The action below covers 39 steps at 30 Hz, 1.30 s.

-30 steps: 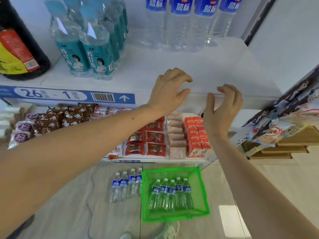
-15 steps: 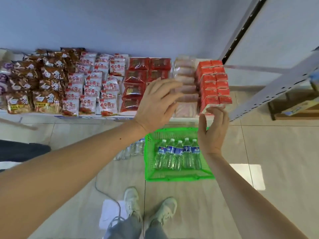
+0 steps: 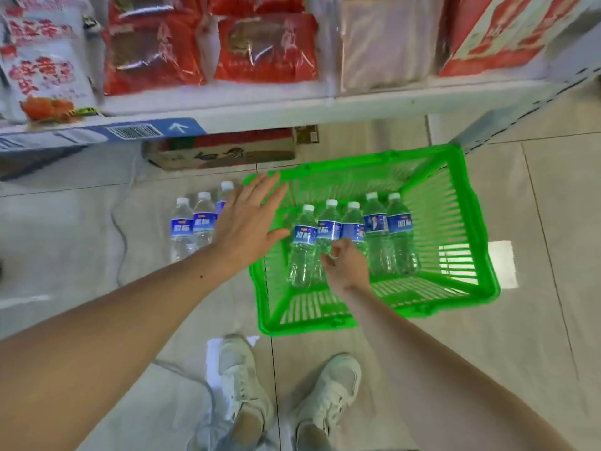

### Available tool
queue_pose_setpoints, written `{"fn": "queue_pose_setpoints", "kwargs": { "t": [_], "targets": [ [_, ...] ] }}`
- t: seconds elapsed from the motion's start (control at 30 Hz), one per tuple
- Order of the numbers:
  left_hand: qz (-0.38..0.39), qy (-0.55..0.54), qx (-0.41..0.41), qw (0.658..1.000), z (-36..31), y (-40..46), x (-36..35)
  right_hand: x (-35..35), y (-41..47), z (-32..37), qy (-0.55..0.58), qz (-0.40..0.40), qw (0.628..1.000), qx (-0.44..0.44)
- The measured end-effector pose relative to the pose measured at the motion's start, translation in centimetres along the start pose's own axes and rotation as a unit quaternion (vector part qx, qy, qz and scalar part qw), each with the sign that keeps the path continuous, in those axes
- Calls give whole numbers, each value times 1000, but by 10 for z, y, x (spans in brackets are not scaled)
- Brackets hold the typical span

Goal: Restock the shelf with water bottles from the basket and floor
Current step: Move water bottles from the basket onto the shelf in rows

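Observation:
A green plastic basket (image 3: 468, 222) sits on the tiled floor with several clear water bottles (image 3: 388, 236) lying in it, blue labels up. My right hand (image 3: 346, 265) is down inside the basket, fingers curled around the lower part of one of the middle bottles (image 3: 325, 236). My left hand (image 3: 247, 222) hovers flat and open over the basket's left rim, partly covering a row of bottles (image 3: 192, 226) lying on the floor beside the basket.
A low shelf edge (image 3: 260, 112) with red snack packs (image 3: 266, 47) runs across the top. A cardboard box (image 3: 221, 151) lies under it. A thin cable (image 3: 120, 229) trails over the floor at left. My white shoes (image 3: 240, 382) stand just in front of the basket.
The view has dropped from the upper shelf down to the floor. Both hands have come down; the right one has reached into the basket and curled onto a bottle.

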State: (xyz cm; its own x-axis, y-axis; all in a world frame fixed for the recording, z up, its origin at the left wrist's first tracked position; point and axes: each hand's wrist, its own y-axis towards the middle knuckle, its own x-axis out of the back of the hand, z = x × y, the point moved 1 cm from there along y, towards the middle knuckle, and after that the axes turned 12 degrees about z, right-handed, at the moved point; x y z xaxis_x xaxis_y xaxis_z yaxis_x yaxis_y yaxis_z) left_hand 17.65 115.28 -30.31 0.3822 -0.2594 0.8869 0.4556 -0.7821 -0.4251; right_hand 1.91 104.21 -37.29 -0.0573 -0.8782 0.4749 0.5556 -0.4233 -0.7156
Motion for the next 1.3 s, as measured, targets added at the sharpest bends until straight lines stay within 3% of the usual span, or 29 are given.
{"fn": "queue_pose_setpoints", "kwargs": {
  "t": [0.23,0.53,0.73,0.93,1.07,1.2,1.3],
  "targets": [
    [-21,11,-2,1000,31,52,-80,-84,77,-32,24,99,988,-113],
    [-86,62,12,994,37,61,-114,-142,109,-31,-43,35,982,-183],
    [-80,67,18,994,37,60,-116,-160,107,-28,40,34,980,-192],
    [-57,70,19,996,38,59,-114,-142,110,-35,42,77,978,-189],
    [-7,10,18,1000,34,51,-104,-113,92,-25,99,108,973,-176],
    [42,-32,33,998,28,32,-70,-67,54,-8,157,115,968,-157],
    [74,-60,47,994,19,14,-31,-22,12,8,140,123,975,-121]
  ]
}}
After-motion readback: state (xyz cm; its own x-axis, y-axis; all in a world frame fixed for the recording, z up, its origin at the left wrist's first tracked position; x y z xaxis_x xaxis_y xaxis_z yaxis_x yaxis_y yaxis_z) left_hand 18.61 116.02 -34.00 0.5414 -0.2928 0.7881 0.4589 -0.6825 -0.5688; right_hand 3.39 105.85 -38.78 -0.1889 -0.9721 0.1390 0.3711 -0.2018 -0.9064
